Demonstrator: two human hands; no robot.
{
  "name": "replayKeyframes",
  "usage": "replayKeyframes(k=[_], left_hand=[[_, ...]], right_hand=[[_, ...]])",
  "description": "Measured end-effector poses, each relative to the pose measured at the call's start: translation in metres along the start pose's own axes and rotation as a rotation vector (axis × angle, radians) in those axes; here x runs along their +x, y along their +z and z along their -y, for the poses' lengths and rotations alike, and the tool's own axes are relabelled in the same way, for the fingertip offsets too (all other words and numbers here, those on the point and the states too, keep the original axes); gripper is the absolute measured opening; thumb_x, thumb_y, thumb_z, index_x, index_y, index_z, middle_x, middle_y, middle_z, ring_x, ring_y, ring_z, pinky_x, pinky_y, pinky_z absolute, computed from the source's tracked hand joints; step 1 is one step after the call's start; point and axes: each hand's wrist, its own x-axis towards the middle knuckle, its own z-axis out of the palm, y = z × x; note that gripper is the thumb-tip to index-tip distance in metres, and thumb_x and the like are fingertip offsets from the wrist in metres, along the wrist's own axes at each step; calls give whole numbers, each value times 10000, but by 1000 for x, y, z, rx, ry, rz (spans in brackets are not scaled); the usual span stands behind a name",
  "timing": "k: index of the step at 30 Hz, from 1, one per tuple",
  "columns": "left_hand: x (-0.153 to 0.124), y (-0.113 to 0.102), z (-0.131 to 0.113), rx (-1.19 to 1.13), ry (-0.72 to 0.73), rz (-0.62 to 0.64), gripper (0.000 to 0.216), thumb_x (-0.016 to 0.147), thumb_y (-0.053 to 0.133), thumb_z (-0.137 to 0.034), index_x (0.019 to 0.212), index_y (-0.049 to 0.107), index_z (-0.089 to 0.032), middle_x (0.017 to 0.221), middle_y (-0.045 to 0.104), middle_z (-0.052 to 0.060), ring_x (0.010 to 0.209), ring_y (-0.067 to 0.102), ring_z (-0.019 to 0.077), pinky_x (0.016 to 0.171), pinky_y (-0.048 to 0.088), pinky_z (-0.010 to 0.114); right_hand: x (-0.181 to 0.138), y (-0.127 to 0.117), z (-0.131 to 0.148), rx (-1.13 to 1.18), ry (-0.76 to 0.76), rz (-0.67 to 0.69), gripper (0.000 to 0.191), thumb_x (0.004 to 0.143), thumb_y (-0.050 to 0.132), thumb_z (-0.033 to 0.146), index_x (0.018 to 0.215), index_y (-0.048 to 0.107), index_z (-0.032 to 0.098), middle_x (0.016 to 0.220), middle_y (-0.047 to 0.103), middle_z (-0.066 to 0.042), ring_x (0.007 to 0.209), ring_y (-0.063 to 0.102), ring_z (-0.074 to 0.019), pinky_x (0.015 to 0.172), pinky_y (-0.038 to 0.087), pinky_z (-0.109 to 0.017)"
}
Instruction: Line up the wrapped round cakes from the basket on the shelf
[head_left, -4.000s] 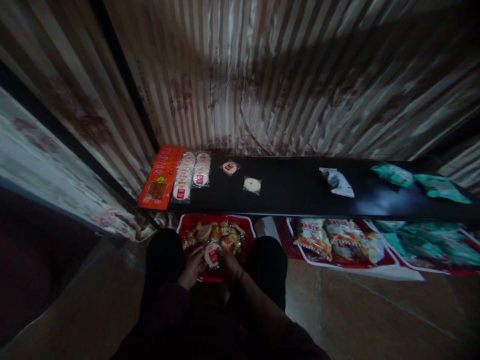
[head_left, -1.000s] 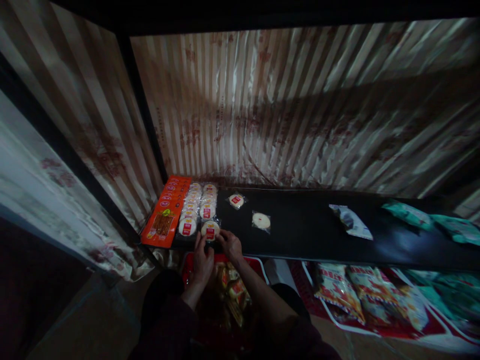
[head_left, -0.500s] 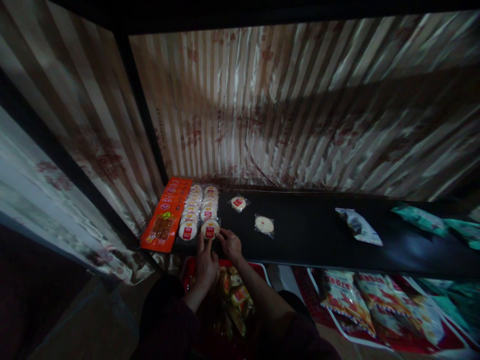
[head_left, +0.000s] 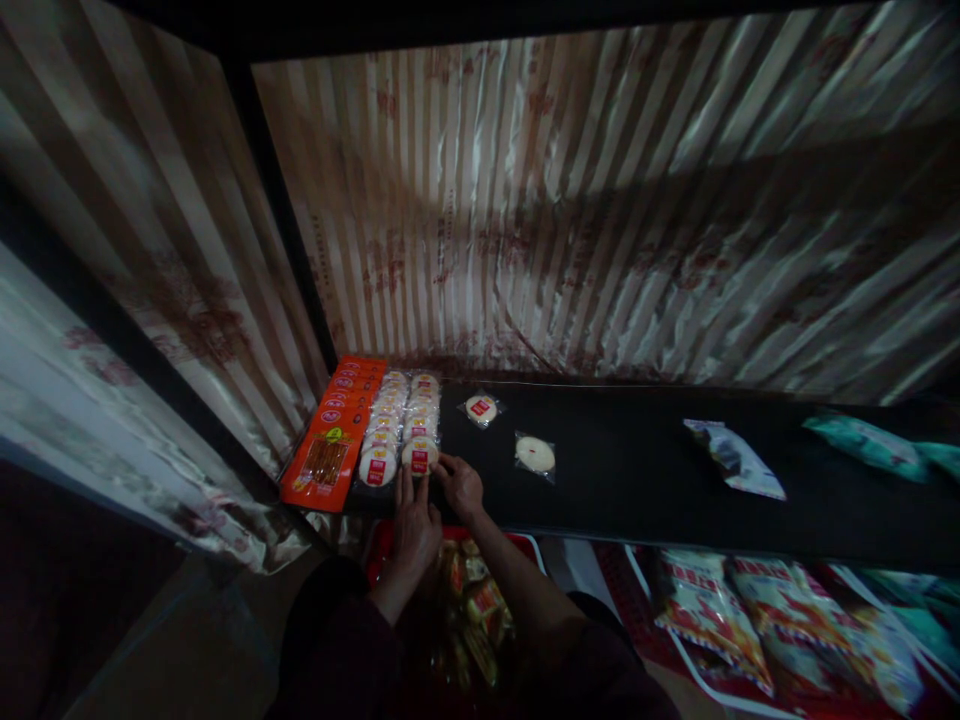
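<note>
Two rows of round white cakes in clear wrappers with red labels (head_left: 405,425) lie on the left end of a black shelf (head_left: 630,480). My left hand (head_left: 415,525) and my right hand (head_left: 459,487) both rest their fingertips on the front cake of the right row (head_left: 419,456). The fingers are stretched toward it, pressing its wrapper edge. Below my arms sits a red basket (head_left: 525,545) holding more wrapped snacks (head_left: 472,600).
A stack of orange packets (head_left: 334,435) lies left of the cakes. Two single wrapped cakes (head_left: 481,408) (head_left: 535,455), a grey-white packet (head_left: 735,460) and green packets (head_left: 870,445) lie along the shelf. Trays of bagged snacks (head_left: 712,610) sit on the floor. Striped cloth lines the walls.
Four seconds ago both hands held a cake in the basket; they raised it to the shelf and set it at the front of the right row, where they have stayed since.
</note>
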Motion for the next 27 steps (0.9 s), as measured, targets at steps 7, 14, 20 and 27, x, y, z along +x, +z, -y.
replayKeyframes(k=[7,14,20,27], left_hand=[[6,6,3,24,29,-26,594,746,435,-66,1337,472,-117,1536,244,103,1426,146,267,1155,235,430],[16,16,9,45,50,-15,602,743,467,-98,1345,462,-105,1525,268,125,1420,157,295,1154,223,446],[22,18,10,68,84,-47,568,758,466,-111,1324,481,-71,1493,311,178,1402,213,316,1139,248,478],[24,21,11,93,98,-90,558,760,452,-97,1316,485,-61,1470,349,186,1385,251,318,1116,289,490]], right_hand=[[5,0,2,25,13,-19,283,851,534,386,1066,682,277,1061,704,-19,954,647,-179,787,477,-259],[9,2,2,34,27,-39,280,847,526,382,1052,675,264,1046,709,-19,941,647,-173,783,476,-257],[14,4,2,49,-2,-50,263,844,526,385,1028,673,268,1025,711,-18,931,646,-179,762,472,-262],[15,4,3,110,11,-91,250,820,547,362,1020,643,247,915,703,-10,868,641,-168,748,476,-263]])
